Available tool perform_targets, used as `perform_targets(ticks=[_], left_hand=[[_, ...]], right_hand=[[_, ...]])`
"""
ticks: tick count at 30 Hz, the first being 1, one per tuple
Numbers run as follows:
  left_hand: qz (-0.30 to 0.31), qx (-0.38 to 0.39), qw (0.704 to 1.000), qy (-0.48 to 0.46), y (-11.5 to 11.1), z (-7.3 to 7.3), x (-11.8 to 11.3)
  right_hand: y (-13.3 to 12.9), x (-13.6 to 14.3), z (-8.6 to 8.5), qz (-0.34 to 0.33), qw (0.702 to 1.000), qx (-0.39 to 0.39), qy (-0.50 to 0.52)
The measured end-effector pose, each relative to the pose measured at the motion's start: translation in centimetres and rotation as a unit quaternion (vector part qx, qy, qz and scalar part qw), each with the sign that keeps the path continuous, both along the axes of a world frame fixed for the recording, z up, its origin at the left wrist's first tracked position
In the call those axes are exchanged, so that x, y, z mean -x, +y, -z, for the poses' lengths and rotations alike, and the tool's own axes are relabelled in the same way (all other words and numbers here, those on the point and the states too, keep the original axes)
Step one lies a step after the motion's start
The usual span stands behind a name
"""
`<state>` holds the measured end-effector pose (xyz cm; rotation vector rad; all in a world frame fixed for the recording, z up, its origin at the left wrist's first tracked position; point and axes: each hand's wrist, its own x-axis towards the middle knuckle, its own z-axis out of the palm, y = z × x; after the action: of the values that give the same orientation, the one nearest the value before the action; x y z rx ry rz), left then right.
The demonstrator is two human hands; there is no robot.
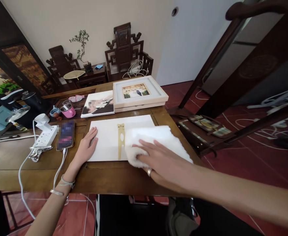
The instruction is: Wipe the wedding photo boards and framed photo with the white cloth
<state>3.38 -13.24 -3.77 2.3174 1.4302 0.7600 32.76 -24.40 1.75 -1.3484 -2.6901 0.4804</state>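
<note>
A white rectangular board (106, 137) lies flat near the table's front edge. Along its middle runs a narrow gold-coloured strip (120, 141) with cut-out holes. My left hand (87, 146) rests on the board's left edge, fingers stretched out and holding nothing. A fluffy white cloth (168, 137) covers the board's right part and hangs past its right edge. On that cloth is my right hand (156, 160), its fingers pressing into a bunched fold at the left end. A ring shows on one finger. The cloth hides what lies beneath it.
Behind the board are a white-framed picture (141, 91) and a photo panel (98, 103). To the left lie a phone (65, 134) on a cable, a power strip (47, 136) and a pink cup (68, 110). A dark wooden chair (207, 127) stands at the right.
</note>
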Motion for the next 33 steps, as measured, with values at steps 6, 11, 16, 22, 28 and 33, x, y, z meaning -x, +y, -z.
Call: perform_targets(ticks=[6,11,16,22,28,33], left_hand=[[0.002,0.007,1.000,-0.005,0.0,-0.1,0.0],[-0.002,0.006,1.000,-0.006,0.0,-0.1,0.1],[0.001,0.002,1.000,-0.004,-0.1,-0.2,0.0],[-0.001,-0.002,1.000,-0.005,-0.1,-0.2,-0.1],[-0.004,0.004,1.000,-0.004,-0.1,-0.2,-0.1],[-0.004,0.004,1.000,-0.007,-0.1,-0.2,-0.1]], right_hand=[[8.3,-2.7,1.9,-0.023,0.996,-0.081,-0.006],[9.5,-1.9,2.6,0.031,0.994,-0.103,-0.012],[3.8,0.6,0.2,0.012,0.996,-0.049,-0.075],[-1.1,2.1,-2.6,-0.006,0.990,0.080,-0.118],[4.2,-0.6,-1.7,-0.026,0.996,0.054,-0.063],[10.6,-3.1,1.2,-0.048,0.999,-0.011,0.012]])
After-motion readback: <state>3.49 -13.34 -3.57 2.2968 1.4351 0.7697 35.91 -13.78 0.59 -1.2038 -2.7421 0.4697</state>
